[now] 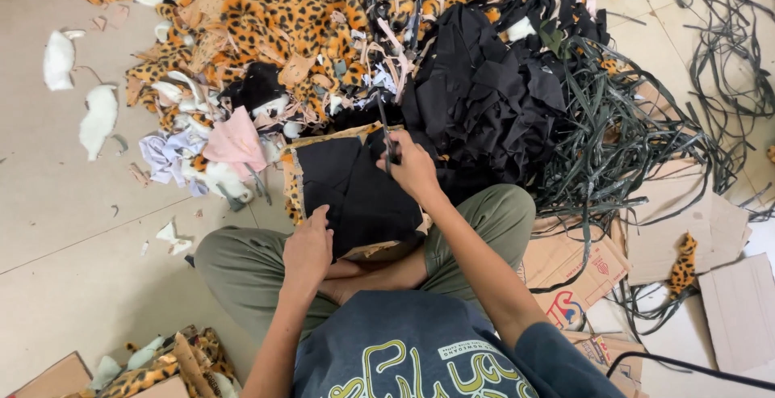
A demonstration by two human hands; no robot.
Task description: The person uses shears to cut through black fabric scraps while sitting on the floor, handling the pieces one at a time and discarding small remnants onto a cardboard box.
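**Cutting a black fabric panel, seen from the head camera**

A large heap of leopard-print plush scraps (pixel 282 18) and black cloth offcuts (pixel 484 83) fills the far floor, with dark green strapping (pixel 638 123) spread to the right and flattened cardboard (pixel 694 220) nearer. The black fabric panel (pixel 355 192), backed with leopard plush at its edges, is laid across the crossed legs. It is pressed flat at its near edge by the left hand (pixel 308 246), fingers closed down on the cloth. Scissors (pixel 386 136) are gripped in the closed right hand (pixel 413 168), blades pointing far. A clean cut is judged to depend on the panel being kept taut and the blades being fed steadily.
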